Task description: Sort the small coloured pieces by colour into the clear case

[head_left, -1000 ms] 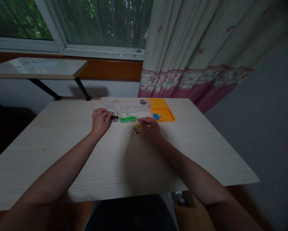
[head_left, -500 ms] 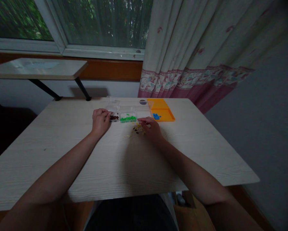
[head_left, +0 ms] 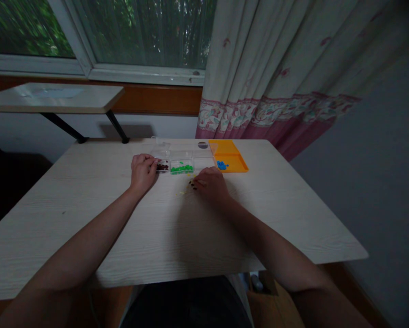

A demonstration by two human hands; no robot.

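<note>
My left hand (head_left: 143,175) holds the left end of a clear plastic box, its fingers curled at a compartment of dark red-brown pieces (head_left: 162,167). The middle compartment holds bright green pieces (head_left: 181,169). To its right is a clear compartment (head_left: 204,162) with no coloured pieces visible. My right hand (head_left: 212,183) reaches down to a small loose pile of yellow and dark pieces (head_left: 192,184) in front of the box. Its fingertips are pinched together at the pile; whatever is between them is too small to name. The hand covers part of the pile.
An orange tray (head_left: 237,161) with blue pieces (head_left: 222,165) adjoins the box on the right. Clear lids (head_left: 161,148) stand open behind. A raised shelf (head_left: 54,98) on black legs is at the back left of the table (head_left: 150,241). A curtain (head_left: 245,91) hangs behind.
My right hand has moved from the box's front edge slightly nearer and left, down onto the loose pile, covering more of it. My left hand has stayed at the box.
</note>
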